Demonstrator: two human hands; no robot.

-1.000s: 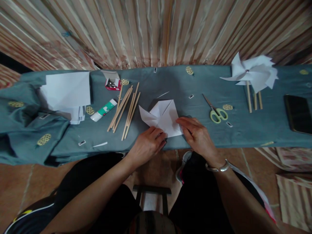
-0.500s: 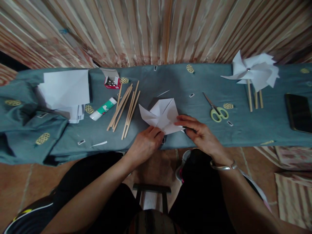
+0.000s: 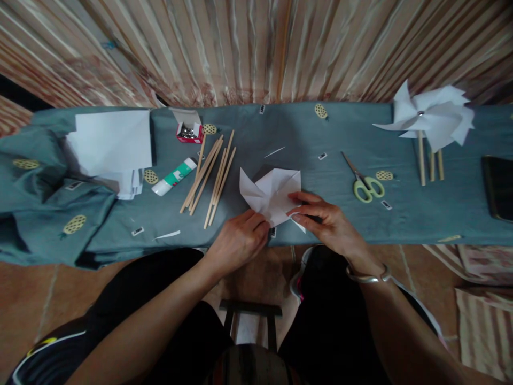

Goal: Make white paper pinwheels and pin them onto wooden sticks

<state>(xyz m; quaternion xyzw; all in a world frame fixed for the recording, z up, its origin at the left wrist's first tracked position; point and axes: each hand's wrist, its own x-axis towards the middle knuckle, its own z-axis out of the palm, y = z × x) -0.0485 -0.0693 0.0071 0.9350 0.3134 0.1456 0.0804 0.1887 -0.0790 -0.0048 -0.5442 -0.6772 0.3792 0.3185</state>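
Observation:
A white folded paper square (image 3: pixel 272 193) lies near the front edge of a table covered in blue-grey cloth (image 3: pixel 280 128). My left hand (image 3: pixel 239 239) pinches its near left corner. My right hand (image 3: pixel 325 220) grips the near right corner and has it lifted and folded toward the middle. A silver bangle sits on my right wrist.
Left of the paper lie several wooden sticks (image 3: pixel 208 174), a glue tube (image 3: pixel 173 177), a small red box of pins (image 3: pixel 188 131) and a stack of white sheets (image 3: pixel 112 141). Green-handled scissors (image 3: pixel 363 179), finished paper pinwheels (image 3: pixel 430 115) and a dark phone (image 3: pixel 499 186) lie to the right.
My right hand has raised the paper's near right corner off the cloth and turned it inward. My left hand has stayed on the near left corner. The view shifted slightly.

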